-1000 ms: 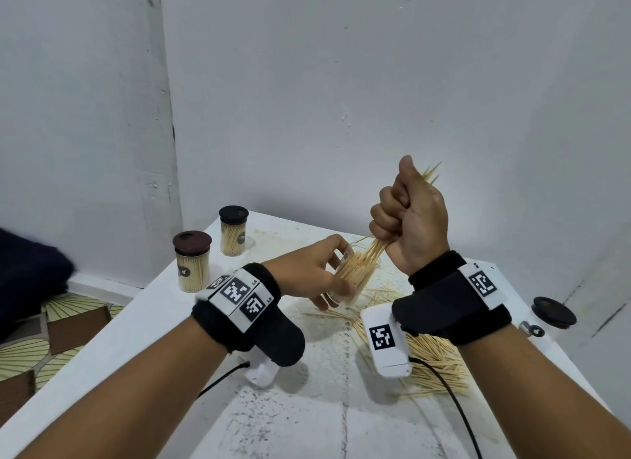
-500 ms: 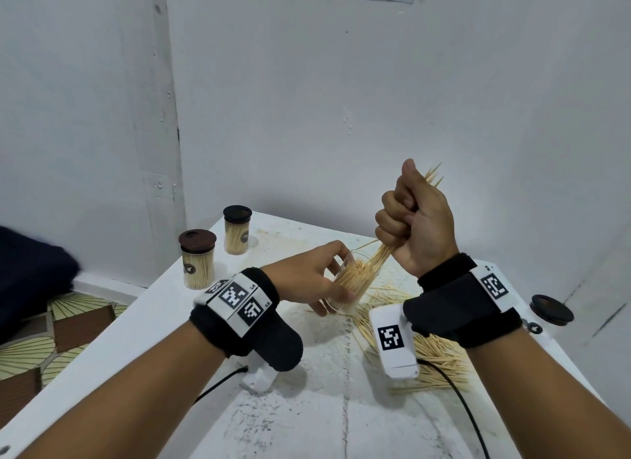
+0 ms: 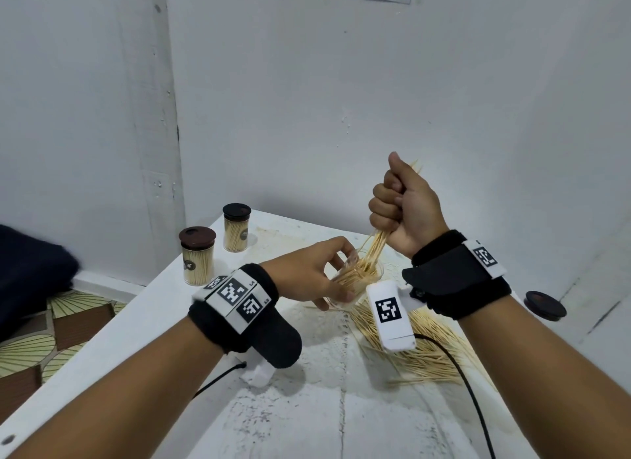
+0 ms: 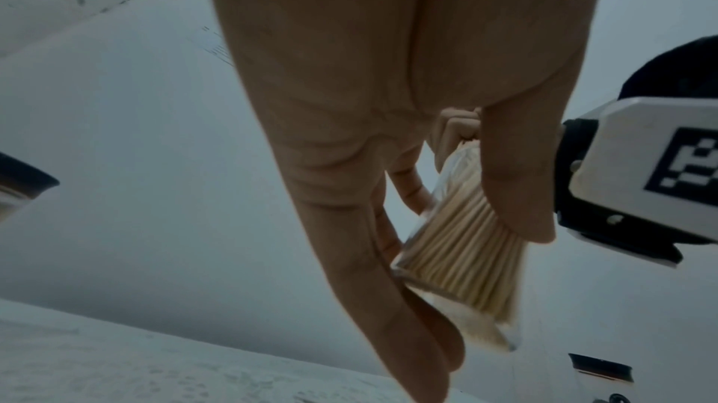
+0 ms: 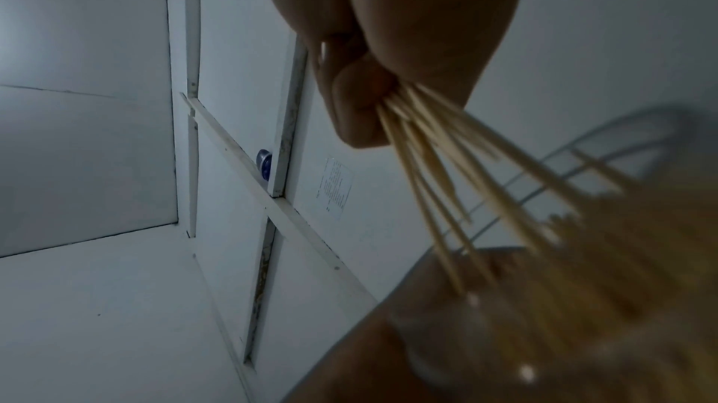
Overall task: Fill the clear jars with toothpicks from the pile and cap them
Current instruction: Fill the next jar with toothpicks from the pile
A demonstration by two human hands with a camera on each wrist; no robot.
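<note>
Two hands at frame centre. Left hand [image 3: 307, 270] wraps fingers round clear jar [image 3: 358, 281], tilted, partly filled, above bench [image 3: 307, 407]. Right hand [image 3: 403, 209] is fist, grip closed on toothpick bundle [image 3: 375, 246]; lower ends reach into jar mouth. Loose pile [image 3: 426, 349] lies lower right. Two capped jars [image 3: 198, 257] stand left; loose lid [image 3: 545, 305] far right.

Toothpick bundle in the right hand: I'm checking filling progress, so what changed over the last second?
Little changed. The right hand still grips the toothpick bundle, its lower ends in the open jar, perhaps slightly deeper. The left hand keeps holding that jar tilted. The capped jars, loose lid and pile stayed put.
</note>
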